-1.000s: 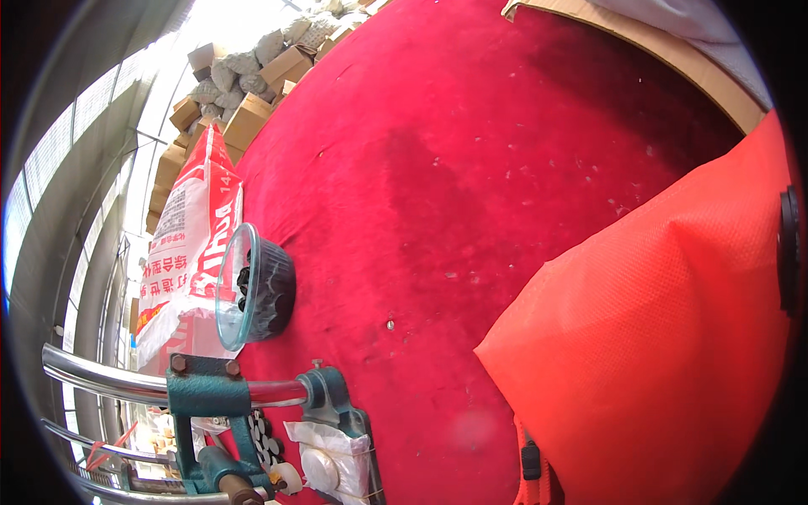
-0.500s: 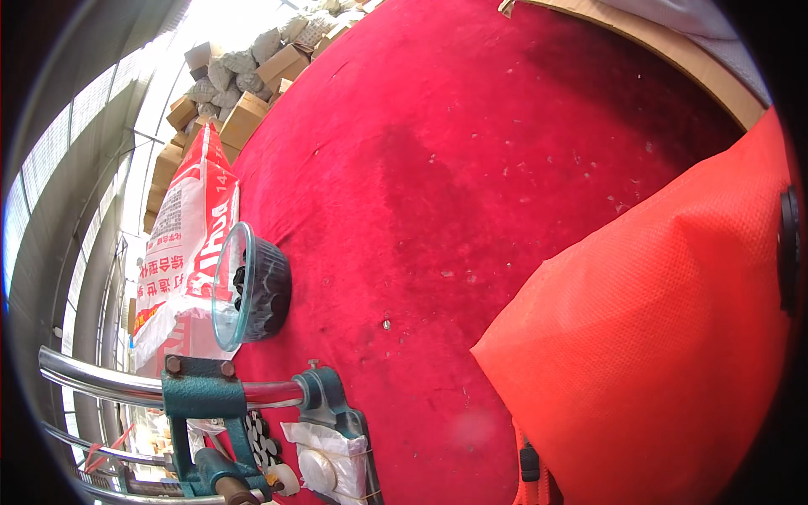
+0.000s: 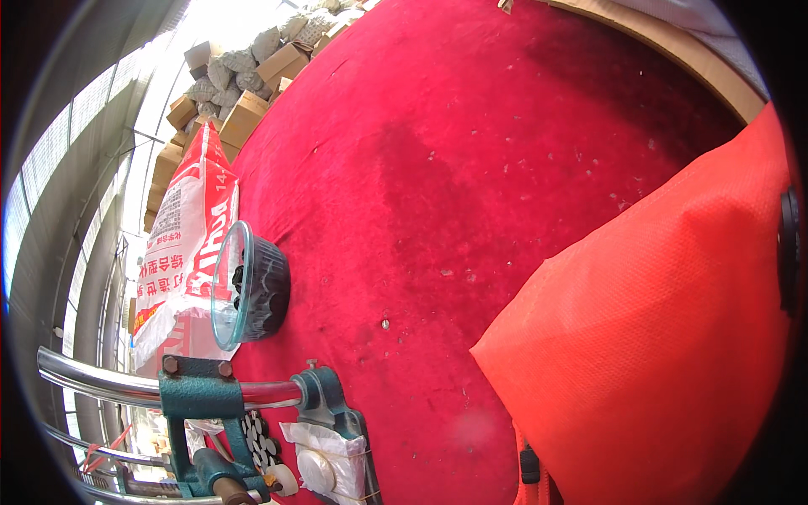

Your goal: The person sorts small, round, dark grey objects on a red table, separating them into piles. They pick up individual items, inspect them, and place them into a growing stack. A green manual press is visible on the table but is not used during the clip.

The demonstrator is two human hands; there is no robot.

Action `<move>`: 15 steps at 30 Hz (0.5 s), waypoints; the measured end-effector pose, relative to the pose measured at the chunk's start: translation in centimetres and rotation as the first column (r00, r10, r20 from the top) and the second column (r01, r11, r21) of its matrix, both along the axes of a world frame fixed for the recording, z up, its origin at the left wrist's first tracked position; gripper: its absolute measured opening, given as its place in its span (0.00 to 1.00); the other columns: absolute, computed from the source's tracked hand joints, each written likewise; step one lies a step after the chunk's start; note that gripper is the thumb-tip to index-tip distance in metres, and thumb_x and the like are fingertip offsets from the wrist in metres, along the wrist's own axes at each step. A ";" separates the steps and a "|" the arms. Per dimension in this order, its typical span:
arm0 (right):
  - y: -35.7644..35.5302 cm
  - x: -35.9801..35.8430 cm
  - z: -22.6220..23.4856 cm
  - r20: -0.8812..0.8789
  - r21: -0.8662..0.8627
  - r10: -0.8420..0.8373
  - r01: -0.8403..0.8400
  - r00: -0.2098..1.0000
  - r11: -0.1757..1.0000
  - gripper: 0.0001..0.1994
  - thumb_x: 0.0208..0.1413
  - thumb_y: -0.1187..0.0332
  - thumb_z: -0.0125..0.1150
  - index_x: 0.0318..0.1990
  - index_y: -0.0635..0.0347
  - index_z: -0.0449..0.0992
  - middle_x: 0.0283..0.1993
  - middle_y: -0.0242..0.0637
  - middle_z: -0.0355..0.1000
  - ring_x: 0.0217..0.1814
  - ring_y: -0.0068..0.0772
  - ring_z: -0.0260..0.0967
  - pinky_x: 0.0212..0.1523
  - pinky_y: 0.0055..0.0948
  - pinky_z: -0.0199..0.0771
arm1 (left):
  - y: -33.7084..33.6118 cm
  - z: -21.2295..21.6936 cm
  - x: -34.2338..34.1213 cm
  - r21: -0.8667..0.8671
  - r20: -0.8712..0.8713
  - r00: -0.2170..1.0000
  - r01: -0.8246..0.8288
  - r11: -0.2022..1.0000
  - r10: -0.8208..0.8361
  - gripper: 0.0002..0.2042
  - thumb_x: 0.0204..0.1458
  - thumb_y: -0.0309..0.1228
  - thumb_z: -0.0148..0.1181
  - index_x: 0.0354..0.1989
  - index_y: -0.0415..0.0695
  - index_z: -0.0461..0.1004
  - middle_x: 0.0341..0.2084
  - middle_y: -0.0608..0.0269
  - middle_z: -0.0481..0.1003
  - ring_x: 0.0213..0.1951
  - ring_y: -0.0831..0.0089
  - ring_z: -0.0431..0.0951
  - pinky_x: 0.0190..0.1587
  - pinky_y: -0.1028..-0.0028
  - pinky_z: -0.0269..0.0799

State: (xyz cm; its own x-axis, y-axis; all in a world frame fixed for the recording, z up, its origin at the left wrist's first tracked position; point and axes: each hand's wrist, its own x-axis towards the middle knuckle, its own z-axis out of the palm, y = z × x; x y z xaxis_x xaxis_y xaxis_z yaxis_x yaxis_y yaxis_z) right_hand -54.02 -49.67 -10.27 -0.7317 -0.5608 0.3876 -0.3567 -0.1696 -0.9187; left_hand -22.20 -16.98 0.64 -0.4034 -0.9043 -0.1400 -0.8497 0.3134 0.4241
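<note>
Neither hand is showing in the head view, so I cannot tell whether they are spread, pressed together or pinching anything. An orange sleeve (image 3: 665,337) is filling the right and lower right, covering that part of the red cloth table (image 3: 471,168); its woven fabric is lying close to the camera and hiding whatever is under it. A small black buckle on an orange strap (image 3: 528,465) is hanging at the sleeve's lower left edge. Nearest work items are sitting at lower left: a teal cast metal press (image 3: 210,412) is standing at the table's near left edge, with a chrome lever bar (image 3: 109,383) running left from it and a second teal bracket (image 3: 330,408) gripping the bar's right end. Just below that bracket a clear plastic bag (image 3: 332,459) is lying with a white round disc inside. A row of small black and white discs (image 3: 257,438) is sitting between the press and the bag. A clear glass bowl (image 3: 244,286) holding dark round pieces is resting on the cloth just above the press, apart from it. A red and white printed sack (image 3: 189,236) is lying behind the bowl on the left. Cardboard boxes and grey bags (image 3: 244,84) are piling up at the far upper left, well apart from the table items.
</note>
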 end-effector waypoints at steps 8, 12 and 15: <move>-0.1 0.3 0.1 0.003 0.006 0.005 -0.005 1.000 1.000 0.22 0.76 0.59 0.60 0.63 0.72 0.77 0.64 0.54 0.76 0.58 0.40 0.77 0.58 0.39 0.80 | -0.4 0.4 -0.2 0.017 -0.037 0.999 -0.024 1.000 0.025 0.30 0.61 0.46 0.55 0.74 0.64 0.71 0.75 0.59 0.68 0.59 0.60 0.82 0.46 0.51 0.81; 0.0 0.4 0.2 0.003 0.007 0.011 -0.011 1.000 1.000 0.23 0.76 0.59 0.60 0.64 0.72 0.76 0.65 0.54 0.75 0.59 0.40 0.77 0.59 0.39 0.79 | 0.0 -0.1 -0.2 -0.012 -0.027 1.000 -0.015 1.000 0.015 0.30 0.61 0.46 0.54 0.75 0.64 0.71 0.75 0.59 0.68 0.59 0.59 0.82 0.47 0.49 0.80; -0.1 0.5 0.1 0.008 0.010 0.011 -0.011 1.000 1.000 0.23 0.76 0.59 0.59 0.65 0.72 0.76 0.66 0.54 0.75 0.60 0.40 0.77 0.59 0.39 0.79 | 0.2 0.0 -0.1 0.024 -0.034 0.999 -0.014 1.000 0.014 0.30 0.61 0.47 0.54 0.75 0.64 0.71 0.75 0.59 0.68 0.60 0.59 0.82 0.47 0.49 0.80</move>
State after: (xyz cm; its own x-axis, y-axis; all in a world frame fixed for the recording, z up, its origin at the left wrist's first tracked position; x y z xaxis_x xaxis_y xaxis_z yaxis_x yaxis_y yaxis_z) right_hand -53.51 -49.79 -10.15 -0.7285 -0.5724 0.3763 -0.3475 -0.1645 -0.9231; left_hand -22.28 -16.81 0.68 -0.3957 -0.9064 -0.1480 -0.8388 0.2911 0.4601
